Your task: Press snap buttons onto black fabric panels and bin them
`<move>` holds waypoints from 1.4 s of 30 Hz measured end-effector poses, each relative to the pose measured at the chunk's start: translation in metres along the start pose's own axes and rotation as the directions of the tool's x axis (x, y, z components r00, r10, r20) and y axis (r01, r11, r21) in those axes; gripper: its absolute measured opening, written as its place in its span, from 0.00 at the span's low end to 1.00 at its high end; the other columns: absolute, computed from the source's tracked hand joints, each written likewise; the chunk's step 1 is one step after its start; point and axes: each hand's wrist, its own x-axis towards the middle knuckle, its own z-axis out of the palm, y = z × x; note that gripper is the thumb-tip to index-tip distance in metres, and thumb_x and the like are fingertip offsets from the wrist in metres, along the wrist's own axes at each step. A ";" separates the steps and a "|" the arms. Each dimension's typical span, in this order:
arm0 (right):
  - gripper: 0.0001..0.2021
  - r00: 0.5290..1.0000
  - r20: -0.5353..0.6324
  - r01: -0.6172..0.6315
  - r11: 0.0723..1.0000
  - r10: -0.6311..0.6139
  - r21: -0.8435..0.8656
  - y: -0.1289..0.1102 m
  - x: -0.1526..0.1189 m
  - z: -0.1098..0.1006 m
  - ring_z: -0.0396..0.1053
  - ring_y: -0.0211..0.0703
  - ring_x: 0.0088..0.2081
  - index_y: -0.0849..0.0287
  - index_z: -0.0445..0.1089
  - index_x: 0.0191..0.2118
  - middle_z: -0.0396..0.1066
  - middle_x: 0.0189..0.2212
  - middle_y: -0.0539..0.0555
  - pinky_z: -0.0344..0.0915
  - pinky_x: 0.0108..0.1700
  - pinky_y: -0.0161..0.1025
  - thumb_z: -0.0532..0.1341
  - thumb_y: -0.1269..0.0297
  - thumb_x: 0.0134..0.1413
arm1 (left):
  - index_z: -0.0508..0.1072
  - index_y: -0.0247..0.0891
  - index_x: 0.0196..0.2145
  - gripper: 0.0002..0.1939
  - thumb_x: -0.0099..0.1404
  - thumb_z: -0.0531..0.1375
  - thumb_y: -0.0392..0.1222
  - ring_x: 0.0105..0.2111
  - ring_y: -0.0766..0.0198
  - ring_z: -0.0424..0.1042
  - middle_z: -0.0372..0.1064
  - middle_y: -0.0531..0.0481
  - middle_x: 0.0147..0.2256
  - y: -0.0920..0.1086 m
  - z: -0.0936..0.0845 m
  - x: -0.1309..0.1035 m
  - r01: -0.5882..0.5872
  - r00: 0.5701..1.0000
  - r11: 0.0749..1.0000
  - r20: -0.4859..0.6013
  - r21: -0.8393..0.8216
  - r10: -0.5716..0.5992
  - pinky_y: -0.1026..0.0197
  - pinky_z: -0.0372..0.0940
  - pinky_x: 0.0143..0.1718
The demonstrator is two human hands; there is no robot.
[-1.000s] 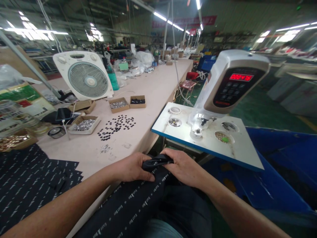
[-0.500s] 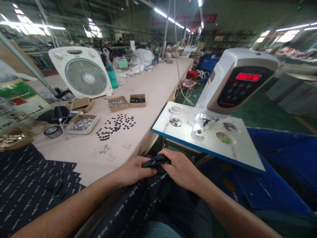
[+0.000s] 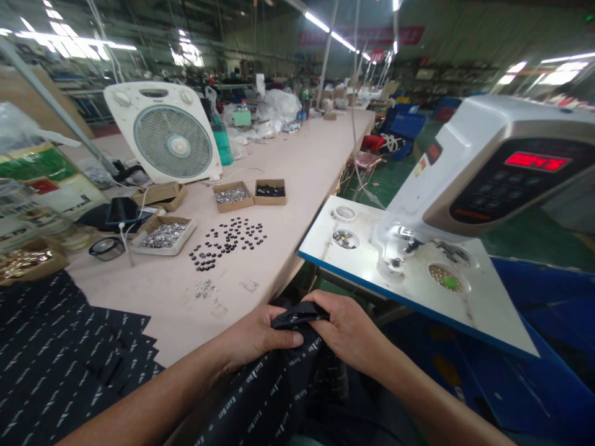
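Both hands grip a dark fabric piece [image 3: 260,393] printed with white lettering, just in front of the table's near edge. My left hand [image 3: 253,337] pinches a folded edge of it, thumb on top. From the other side my right hand [image 3: 341,322] is closed on the same fold, its fingertips partly hidden by cloth. The rest of the fabric hangs down over the lap. Right of the hands stands a button-press machine [image 3: 483,167] with a red lit display. Its white work plate [image 3: 483,310] has round wells holding small metal parts.
Loose black snap buttons [image 3: 227,241] and small silver pieces [image 3: 206,288] lie on the table [image 3: 297,161]. Behind them are a carton of silver parts [image 3: 232,197], a carton of black parts [image 3: 270,192] and a box fan [image 3: 167,133]. Stacked printed fabric [image 3: 69,347] lies left.
The view has shifted slightly, so the table and machine appear farther right and the machine larger. Both hands keep their hold on the folded fabric edge, with little movement.
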 end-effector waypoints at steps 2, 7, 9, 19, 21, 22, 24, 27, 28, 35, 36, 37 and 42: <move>0.09 0.999 0.028 -0.027 0.999 0.027 0.022 -0.001 0.004 -0.005 0.72 0.41 0.39 0.55 0.75 0.38 0.75 0.35 0.48 0.62 0.41 0.35 0.60 0.74 0.56 | 0.77 0.31 0.35 0.17 0.53 0.72 0.46 0.28 0.68 0.68 0.73 0.50 0.30 -0.005 -0.003 0.005 -0.064 0.998 0.998 0.005 0.014 0.064 0.65 0.62 0.35; 0.23 0.977 0.212 0.017 0.995 -0.037 0.096 -0.004 0.025 -0.025 0.72 0.45 0.45 0.51 0.74 0.50 0.76 0.44 0.48 0.65 0.47 0.37 0.72 0.67 0.45 | 0.69 0.33 0.25 0.14 0.58 0.65 0.47 0.24 0.71 0.55 0.58 0.56 0.23 -0.026 -0.009 0.027 -0.234 0.964 0.935 -0.061 0.267 0.259 0.66 0.51 0.27; 0.22 0.981 0.193 0.014 0.992 -0.038 0.122 -0.004 0.047 -0.023 0.72 0.45 0.47 0.52 0.74 0.51 0.76 0.45 0.50 0.65 0.49 0.38 0.71 0.63 0.47 | 0.65 0.35 0.23 0.14 0.61 0.61 0.45 0.24 0.71 0.53 0.56 0.57 0.22 -0.036 -0.011 0.034 -0.230 0.950 0.886 -0.104 0.402 0.294 0.66 0.49 0.25; 0.08 0.997 -0.071 0.015 0.966 -0.034 -0.258 0.023 0.208 0.060 0.73 0.40 0.36 0.55 0.78 0.40 0.79 0.34 0.50 0.64 0.40 0.34 0.61 0.65 0.59 | 0.71 0.38 0.26 0.03 0.55 0.62 0.39 0.28 0.67 0.69 0.72 0.55 0.27 -0.052 -0.025 0.044 -0.220 0.904 0.464 0.001 0.858 0.427 0.63 0.49 0.25; 0.09 0.997 -0.079 -0.001 0.956 -0.023 -0.294 0.026 0.223 0.069 0.73 0.42 0.37 0.55 0.79 0.40 0.79 0.34 0.51 0.64 0.41 0.35 0.61 0.65 0.59 | 0.72 0.38 0.26 0.07 0.53 0.65 0.43 0.29 0.63 0.72 0.74 0.53 0.29 -0.055 -0.028 0.051 -0.216 0.912 0.384 0.045 0.898 0.407 0.63 0.51 0.25; 0.09 0.997 -0.081 -0.009 0.950 -0.017 -0.314 0.028 0.228 0.072 0.73 0.43 0.38 0.55 0.79 0.39 0.79 0.35 0.51 0.63 0.41 0.36 0.60 0.64 0.59 | 0.73 0.38 0.27 0.08 0.52 0.66 0.44 0.29 0.62 0.73 0.75 0.52 0.29 -0.057 -0.030 0.054 -0.221 0.920 0.351 0.075 0.910 0.385 0.62 0.51 0.25; 0.09 0.997 -0.083 -0.027 0.935 -0.003 -0.354 0.029 0.234 0.077 0.73 0.45 0.39 0.54 0.79 0.37 0.79 0.36 0.52 0.63 0.42 0.37 0.60 0.64 0.59 | 0.74 0.38 0.28 0.09 0.52 0.66 0.45 0.30 0.59 0.74 0.77 0.50 0.30 -0.061 -0.032 0.062 -0.245 0.929 0.308 0.132 0.919 0.345 0.62 0.52 0.25; 0.09 0.996 -0.088 -0.049 0.915 0.015 -0.401 0.029 0.238 0.081 0.73 0.47 0.41 0.54 0.78 0.36 0.79 0.37 0.54 0.63 0.42 0.38 0.59 0.64 0.59 | 0.76 0.38 0.32 0.11 0.53 0.65 0.46 0.34 0.53 0.77 0.78 0.47 0.35 -0.065 -0.033 0.068 -0.254 0.934 0.247 0.170 0.935 0.315 0.60 0.57 0.28; 0.09 0.996 -0.092 -0.055 0.910 0.018 -0.410 0.028 0.239 0.082 0.73 0.48 0.41 0.55 0.78 0.36 0.79 0.37 0.55 0.63 0.42 0.38 0.59 0.65 0.58 | 0.76 0.37 0.33 0.13 0.52 0.66 0.47 0.36 0.51 0.77 0.79 0.46 0.36 -0.065 -0.032 0.068 -0.251 0.933 0.227 0.173 0.941 0.315 0.59 0.59 0.30; 0.08 0.993 -0.118 -0.039 0.931 -0.005 -0.362 0.012 0.234 0.078 0.73 0.48 0.40 0.57 0.76 0.32 0.79 0.36 0.55 0.63 0.40 0.38 0.58 0.68 0.55 | 0.72 0.39 0.29 0.10 0.52 0.66 0.46 0.34 0.53 0.76 0.76 0.49 0.33 -0.059 -0.027 0.052 -0.275 0.904 0.226 0.172 0.934 0.392 0.58 0.61 0.32; 0.08 0.992 -0.125 -0.040 0.938 -0.004 -0.343 0.010 0.227 0.074 0.73 0.47 0.39 0.57 0.75 0.32 0.79 0.36 0.55 0.63 0.40 0.38 0.58 0.68 0.55 | 0.71 0.39 0.29 0.10 0.52 0.65 0.45 0.34 0.54 0.76 0.76 0.50 0.33 -0.057 -0.027 0.049 -0.277 0.896 0.217 0.170 0.936 0.409 0.58 0.61 0.33; 0.07 0.991 -0.130 -0.042 0.944 -0.001 -0.327 0.009 0.217 0.070 0.73 0.45 0.38 0.57 0.75 0.32 0.79 0.35 0.54 0.63 0.40 0.37 0.58 0.68 0.54 | 0.71 0.40 0.30 0.09 0.52 0.65 0.44 0.35 0.54 0.75 0.75 0.50 0.33 -0.055 -0.026 0.046 -0.279 0.892 0.207 0.173 0.938 0.418 0.58 0.61 0.33; 0.04 0.992 -0.057 -0.112 0.993 0.114 0.028 0.018 0.121 0.041 0.74 0.40 0.30 0.59 0.73 0.28 0.77 0.26 0.51 0.64 0.32 0.33 0.61 0.69 0.51 | 0.72 0.41 0.38 0.11 0.54 0.61 0.38 0.37 0.56 0.72 0.74 0.51 0.36 -0.045 -0.023 0.033 -0.301 0.885 0.128 0.227 0.945 0.406 0.56 0.61 0.39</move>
